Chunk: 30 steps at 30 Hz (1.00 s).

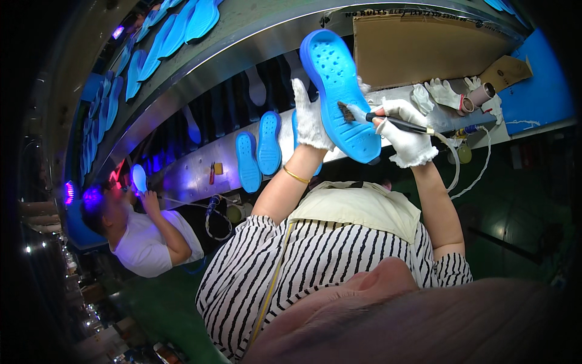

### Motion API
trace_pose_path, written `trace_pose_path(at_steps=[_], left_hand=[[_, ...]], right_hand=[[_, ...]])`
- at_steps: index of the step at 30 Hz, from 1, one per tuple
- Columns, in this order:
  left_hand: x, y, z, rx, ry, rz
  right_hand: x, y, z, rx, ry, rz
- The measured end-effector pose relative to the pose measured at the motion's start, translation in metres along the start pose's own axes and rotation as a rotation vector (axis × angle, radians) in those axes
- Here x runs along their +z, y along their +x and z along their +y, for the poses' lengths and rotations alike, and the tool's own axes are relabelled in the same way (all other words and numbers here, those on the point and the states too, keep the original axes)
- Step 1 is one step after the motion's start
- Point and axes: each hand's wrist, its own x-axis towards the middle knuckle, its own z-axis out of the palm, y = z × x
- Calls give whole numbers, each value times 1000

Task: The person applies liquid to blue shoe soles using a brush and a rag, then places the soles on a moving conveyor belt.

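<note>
At the far left a co-worker (142,233) in a white shirt bends over the conveyor line with a small glowing light held up. Next along, two blue shoe soles (257,151) lie flat, side by side, on the metal table (194,167) that runs beside the dark belt.

The left hand (309,118), in a white cotton glove, is wrapped round the near edge of a blue shoe sole (342,91), fingers up along its side, holding it tilted in the air above the table. The right hand (403,133), also gloved, is closed round the dark handle of a small brush (376,118), whose bristles touch the lower part of the sole's face.

The likeliest slip, in my judgement, is the sole twisting in the left hand's grip, since it is held by one edge only and the brush pushes against its face; it could drop onto the soles below. The brush could also run off the rim and smear the glove.

Further right lie spare white gloves (442,94), a cardboard tube (482,95) and a brown cardboard sheet (418,45).
</note>
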Motion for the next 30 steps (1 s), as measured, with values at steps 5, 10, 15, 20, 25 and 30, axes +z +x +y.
trace_pose_path(at_steps=[5, 10, 15, 20, 25, 30], left_hand=[[8, -13, -16, -8, 115, -37], [13, -3, -3, 27, 249, -41], [16, -2, 2, 111, 229, -128], [21, 3, 7, 168, 204, -97], [21, 1, 13, 142, 161, -150], [27, 3, 23, 73, 215, -149]], right_hand=[[1, 2, 1, -68, 44, 56], [25, -15, -9, -138, 86, -105], [16, -11, -2, -130, 45, 0], [37, -22, -9, -121, 106, -88], [15, -8, -3, -103, 154, -84], [15, -9, -11, -112, 18, -239]])
